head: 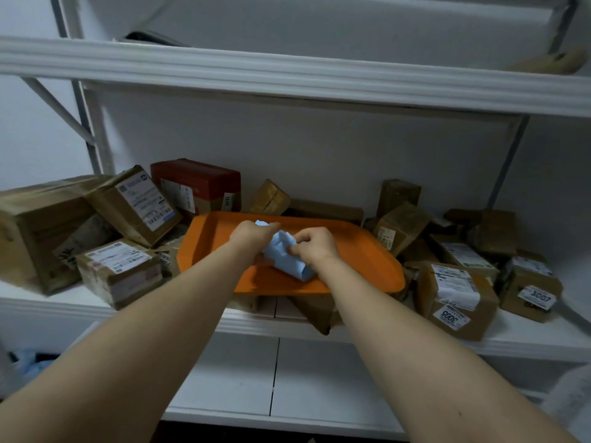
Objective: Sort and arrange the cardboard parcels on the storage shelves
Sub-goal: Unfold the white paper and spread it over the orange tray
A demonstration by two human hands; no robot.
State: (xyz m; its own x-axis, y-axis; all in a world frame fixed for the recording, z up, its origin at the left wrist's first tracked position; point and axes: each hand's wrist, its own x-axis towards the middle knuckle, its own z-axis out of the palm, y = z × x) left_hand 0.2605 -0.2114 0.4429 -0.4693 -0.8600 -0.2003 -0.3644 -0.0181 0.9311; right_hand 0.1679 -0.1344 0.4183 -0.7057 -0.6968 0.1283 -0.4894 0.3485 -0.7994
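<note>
From the head view, brown cardboard parcels lie tumbled at odd angles across the middle shelf. They are taped, and many carry white printed labels. One group sits on the left beside a red box. Another sits on the right, where the near parcels are marked 3005 and 3007. An orange tray rests between the two groups on top of some parcels. Over the tray, the left hand grips the far end of a crumpled light blue packet, while the right hand pinches its right edge.
</note>
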